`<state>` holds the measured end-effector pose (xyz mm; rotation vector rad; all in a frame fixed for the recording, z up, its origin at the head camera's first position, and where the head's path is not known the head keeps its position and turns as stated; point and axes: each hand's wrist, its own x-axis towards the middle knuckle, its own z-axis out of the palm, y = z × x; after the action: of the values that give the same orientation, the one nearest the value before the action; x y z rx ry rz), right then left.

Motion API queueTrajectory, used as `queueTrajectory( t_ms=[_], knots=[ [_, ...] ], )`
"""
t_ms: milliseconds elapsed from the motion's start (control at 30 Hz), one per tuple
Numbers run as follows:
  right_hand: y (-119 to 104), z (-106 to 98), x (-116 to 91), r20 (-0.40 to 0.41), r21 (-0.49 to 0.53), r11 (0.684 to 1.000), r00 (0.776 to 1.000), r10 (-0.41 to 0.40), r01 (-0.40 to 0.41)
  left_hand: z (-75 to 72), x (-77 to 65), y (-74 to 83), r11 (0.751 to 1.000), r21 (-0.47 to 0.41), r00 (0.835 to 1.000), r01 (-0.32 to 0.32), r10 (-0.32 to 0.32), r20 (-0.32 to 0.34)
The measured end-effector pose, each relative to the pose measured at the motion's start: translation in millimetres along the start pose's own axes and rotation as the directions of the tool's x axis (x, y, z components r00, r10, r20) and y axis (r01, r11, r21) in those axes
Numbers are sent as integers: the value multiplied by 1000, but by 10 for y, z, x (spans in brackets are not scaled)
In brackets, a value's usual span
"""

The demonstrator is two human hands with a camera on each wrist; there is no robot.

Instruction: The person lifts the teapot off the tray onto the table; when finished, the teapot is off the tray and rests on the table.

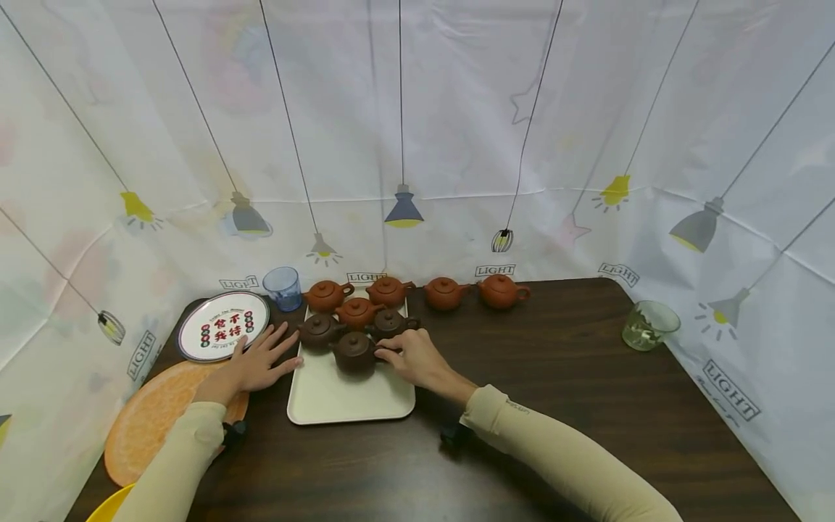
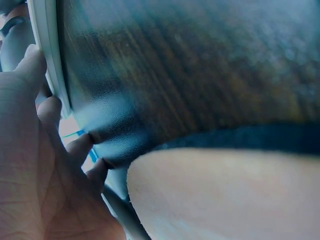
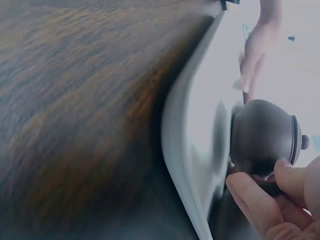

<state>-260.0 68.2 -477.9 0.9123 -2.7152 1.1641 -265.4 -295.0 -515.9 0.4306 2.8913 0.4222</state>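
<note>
At the middle of a dark wooden table, a white tray is flanked by a person's two bare hands. By the right hand, the handle of a dark brown teapot is pinched between thumb and fingers. This pot is held upright at the tray's middle; whether its base is touching the tray cannot be told. By the left hand, nothing is grasped: its fingers are spread, and its thumb is laid at the tray's left rim.

Behind the held pot, two more dark teapots are set, one to the left and one to the right. Three reddish teapots are grouped at the tray's far end, and two others are stood on the table to its right.

Beside the tray's far left corner, a blue glass is placed. Farther left, a lettered plate and an orange mat are seen. A green glass is stood well apart, near the table's right edge. The table is backed by a curtain printed with hanging lamps.
</note>
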Motion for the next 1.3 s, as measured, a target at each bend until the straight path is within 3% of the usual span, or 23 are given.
queueTrajectory(
  t_ms=[200, 433, 600, 800, 933, 1067, 1300],
  knots=[
    [21, -312, -98, -38, -37, 997, 997, -66, 64, -38, -63, 112, 999, 35, 1000, 14, -15, 13],
    [168, -906, -263, -121, -61, 996, 990, -74, 67, -36, -87, 129, 999, 42, 1000, 17, -17, 16],
    [459, -1373, -431, -163, -93, 995, 986, 24, -40, -51, -51, 101, 999, 49, 1000, 17, -18, 12],
    [933, -1853, -655, -248, -194, 963, 959, 137, -188, -42, -57, 75, 1000, 6, 1000, 0, 0, 14],
    [1242, -2123, -818, -302, -199, 938, 928, 217, -283, -19, -55, 26, 1000, -11, 1000, -6, 6, 0],
    [1523, -2332, -953, -349, -155, 903, 877, 330, -402, 23, -1, -34, 1000, 4, 1000, 2, -2, 0],
    [1855, -2413, -1019, -433, -64, 842, 775, 461, -536, -8, -21, -2, 1000, -2, 1000, -17, 17, -21]
  ],
)
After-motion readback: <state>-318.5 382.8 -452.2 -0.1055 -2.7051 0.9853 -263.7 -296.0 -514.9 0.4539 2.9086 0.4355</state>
